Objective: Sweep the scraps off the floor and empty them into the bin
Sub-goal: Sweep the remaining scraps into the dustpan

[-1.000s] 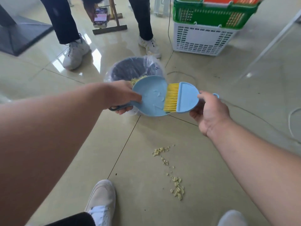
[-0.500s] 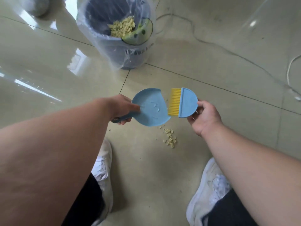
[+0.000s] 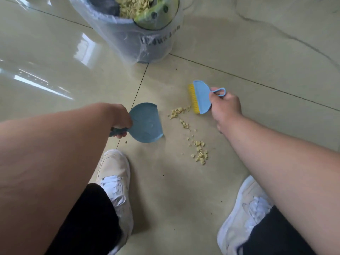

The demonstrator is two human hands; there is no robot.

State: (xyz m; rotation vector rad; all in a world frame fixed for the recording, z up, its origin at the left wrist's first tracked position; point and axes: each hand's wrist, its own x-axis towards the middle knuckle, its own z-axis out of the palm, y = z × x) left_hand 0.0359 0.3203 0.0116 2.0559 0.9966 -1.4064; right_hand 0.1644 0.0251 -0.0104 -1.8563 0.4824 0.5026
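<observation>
The left hand [image 3: 120, 119] curled round the handle of the dustpan [image 3: 146, 123], whose open lip faced right and sat low over the floor [image 3: 184, 190]. The right hand [image 3: 225, 105] gripped the back of the brush [image 3: 200, 97], its yellow bristles just touching the top of the scraps [image 3: 199, 152]. Those scraps lay in a loose trail on the floor between pan and brush, one clump by the bristles and a thicker one nearer the right shoe [image 3: 242, 214]. The bin [image 3: 139, 37] stood beyond, lined with clear plastic and already holding yellow bits.

The scraps looked light, dry and crumbly, likely to scatter or skid on the glossy tile if struck hard, so short, gentle strokes toward the pan would suit. The pan seemed stiff, light plastic, best held by its handle with the lip pressed flat.
</observation>
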